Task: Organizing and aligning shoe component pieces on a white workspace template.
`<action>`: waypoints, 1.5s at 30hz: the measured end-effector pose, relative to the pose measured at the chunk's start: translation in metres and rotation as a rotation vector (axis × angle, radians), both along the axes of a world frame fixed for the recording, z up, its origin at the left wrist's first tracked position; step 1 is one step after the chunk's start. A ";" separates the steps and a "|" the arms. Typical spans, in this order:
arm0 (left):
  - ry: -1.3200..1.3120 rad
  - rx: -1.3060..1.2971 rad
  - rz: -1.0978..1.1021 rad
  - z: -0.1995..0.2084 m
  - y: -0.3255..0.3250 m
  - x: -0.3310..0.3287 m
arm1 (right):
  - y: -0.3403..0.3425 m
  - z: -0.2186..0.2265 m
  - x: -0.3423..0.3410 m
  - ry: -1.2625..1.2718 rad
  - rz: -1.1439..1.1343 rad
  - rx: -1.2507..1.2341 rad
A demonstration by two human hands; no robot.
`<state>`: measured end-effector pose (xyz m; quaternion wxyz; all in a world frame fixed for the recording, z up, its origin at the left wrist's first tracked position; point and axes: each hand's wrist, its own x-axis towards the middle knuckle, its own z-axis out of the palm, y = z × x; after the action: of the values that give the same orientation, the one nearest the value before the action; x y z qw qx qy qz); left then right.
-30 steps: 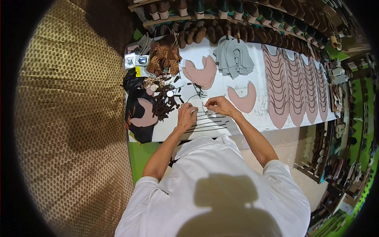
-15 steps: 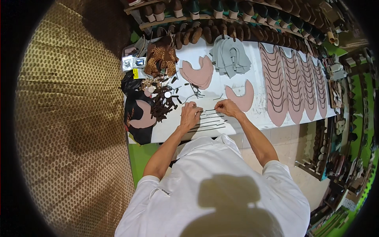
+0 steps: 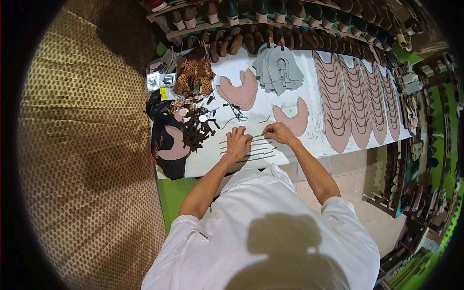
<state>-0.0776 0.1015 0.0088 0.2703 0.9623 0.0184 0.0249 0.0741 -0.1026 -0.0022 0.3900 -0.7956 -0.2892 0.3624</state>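
The head view looks down on a white tabletop (image 3: 290, 145) at the centre of the frame, where both hands are met over a row of thin dark strips (image 3: 246, 151) laid side by side near the front edge. The left hand (image 3: 237, 144) is pressed flat, fingers together, on the left part of these strips, while the right hand (image 3: 276, 131) is pinched shut on the right end of one pale thin strip (image 3: 258, 137) that runs between the two hands. About five or six strips are seen already laid out in parallel below and beside the left hand, so the laying-out is judged to be partly done; how many more are meant for the row cannot be told. A heap of short dark leather pieces (image 3: 198, 130) lies just left of the hands, and a few loose strips (image 3: 237, 113) lie apart toward the middle of the tabletop, so material is seemingly left to be sorted. Further up, a stack of pink cut-out pieces (image 3: 238, 92), a single pink piece (image 3: 294, 118) just beside the right hand, and a pile of grey cut pieces (image 3: 279, 70) are seen untouched. To the right, long rows of overlapped pink pieces (image 3: 355, 96) are arranged in columns. Shoes on a shelf (image 3: 251, 24) are lined along the upper edge of the frame.
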 end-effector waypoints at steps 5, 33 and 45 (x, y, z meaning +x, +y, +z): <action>0.055 0.040 -0.018 0.003 -0.003 0.003 | -0.006 0.002 -0.002 -0.080 0.024 -0.043; 0.061 0.028 -0.069 0.009 0.000 0.002 | -0.021 0.015 -0.004 -0.309 -0.121 -0.132; 0.002 -0.085 0.083 -0.011 0.002 0.006 | 0.086 0.014 0.003 -0.524 -0.104 -0.074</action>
<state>-0.0721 0.1032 -0.0021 0.3095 0.9484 0.0596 0.0345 0.0776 -0.0165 0.0117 0.2906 -0.8898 -0.3254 0.1340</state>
